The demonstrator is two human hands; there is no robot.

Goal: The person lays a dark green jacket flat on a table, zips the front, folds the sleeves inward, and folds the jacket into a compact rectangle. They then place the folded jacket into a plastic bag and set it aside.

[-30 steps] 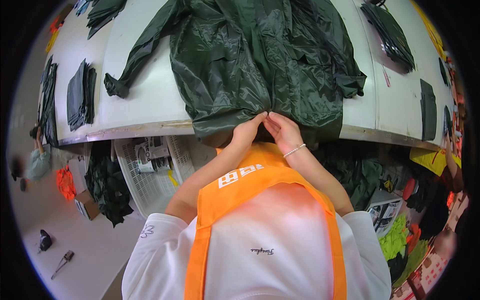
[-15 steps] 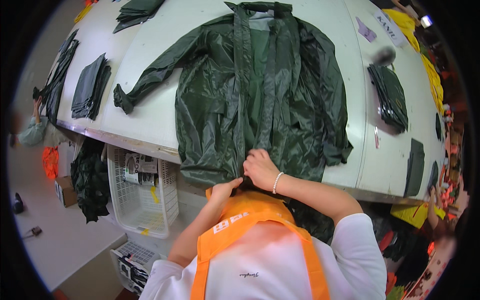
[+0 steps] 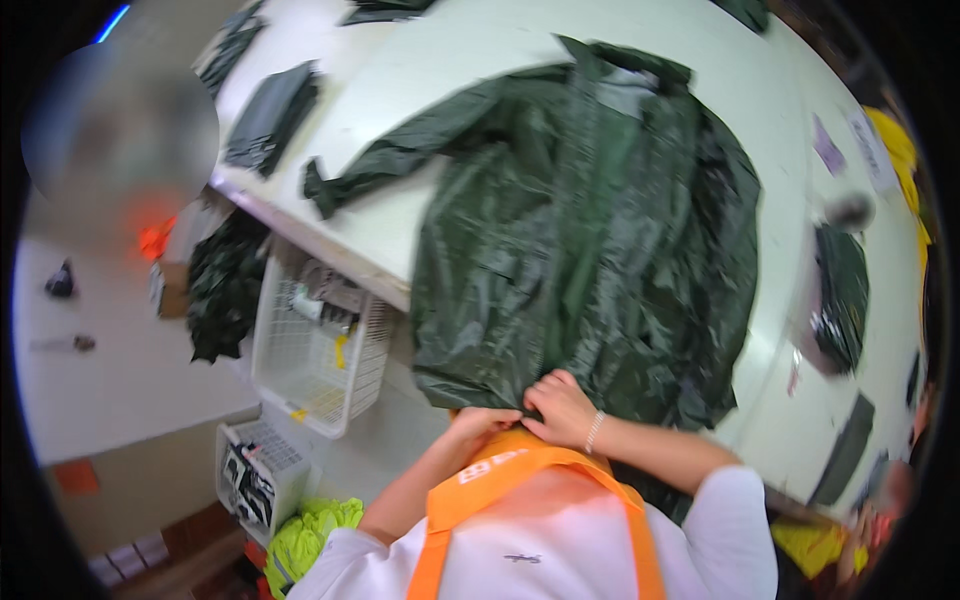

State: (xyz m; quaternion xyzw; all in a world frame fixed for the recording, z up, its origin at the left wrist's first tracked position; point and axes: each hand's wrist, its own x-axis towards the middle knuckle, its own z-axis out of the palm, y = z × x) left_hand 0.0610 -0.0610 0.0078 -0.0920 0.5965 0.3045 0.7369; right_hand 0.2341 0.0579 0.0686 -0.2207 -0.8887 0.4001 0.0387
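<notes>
Large white tabletop (image 3: pixel 400 90) filled most of the view, front edge running diagonally, curved by the lens. Two white lattice crates, larger one (image 3: pixel 366 375) near the table edge, smaller one (image 3: pixel 229 468) lower down. Pale grey surface (image 3: pixel 110 385) at left, floor or platform unclear; brown cardboard box (image 3: pixel 174 290) there. Beige band (image 3: pixel 165 445) below it carried an orange-red square (image 3: pixel 77 476). Thin blue light strip (image 3: pixel 112 24) top left. Bright overall; upper left blurred, right rim cluttered, too small to read.
</notes>
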